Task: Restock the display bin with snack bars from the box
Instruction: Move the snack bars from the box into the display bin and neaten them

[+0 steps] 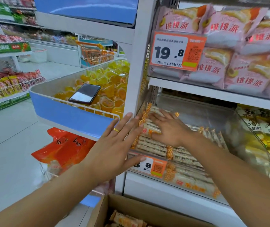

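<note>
My left hand (pixel 114 145) and right hand (pixel 168 128), both spread flat, press the light, slippery, crumbly snack bars (pixel 150 141) in the bin (pixel 188 182) at the frame's middle; more wait in the box (pixel 131 208), best held by their long sides.

You've got a dark phone (pixel 85 94) lying flat on the yellow jelly cups (pixel 113 82) in the blue-fronted wire basket (pixel 68 115). Pink cake packs (pixel 226 46) fill the shelf above, behind an orange 19.8 price tag (pixel 177 50). Orange shopping cart (pixel 96 54) further back.
</note>
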